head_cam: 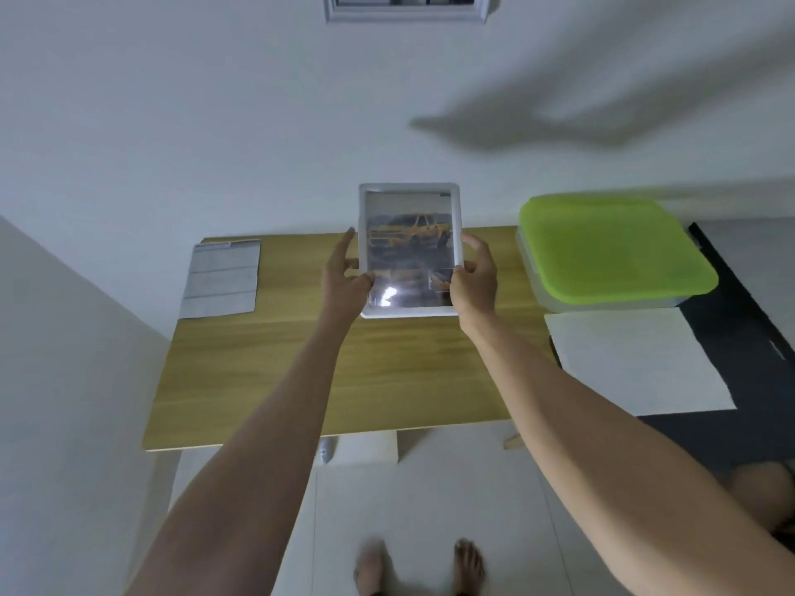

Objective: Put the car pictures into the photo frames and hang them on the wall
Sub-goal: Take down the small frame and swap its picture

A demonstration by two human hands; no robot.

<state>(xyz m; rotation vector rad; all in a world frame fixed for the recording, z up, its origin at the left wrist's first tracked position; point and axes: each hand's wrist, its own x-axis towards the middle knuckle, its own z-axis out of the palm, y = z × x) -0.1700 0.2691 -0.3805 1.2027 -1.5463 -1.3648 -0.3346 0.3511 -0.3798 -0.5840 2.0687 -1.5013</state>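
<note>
The white rectangular plastic photo frame (pixel 411 250), glossy-fronted with a yellow pickup-truck picture inside, is held upright above the wooden surface (pixel 301 372), near the wall. From the left I see a flat grey printed sheet (pixel 221 279); my left hand (pixel 344 273) pinching the frame's lower left edge, forefinger straight; my right hand (pixel 473 277) gripping its lower right corner; then a lime-green rounded plastic lid (pixel 615 247) and a white paper sheet (pixel 636 363).

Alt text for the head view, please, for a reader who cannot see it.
Both hands hold up a white photo frame with a yellow car picture above a wooden table: left hand and right hand at its lower corners. Another frame hangs on the wall above.
</note>
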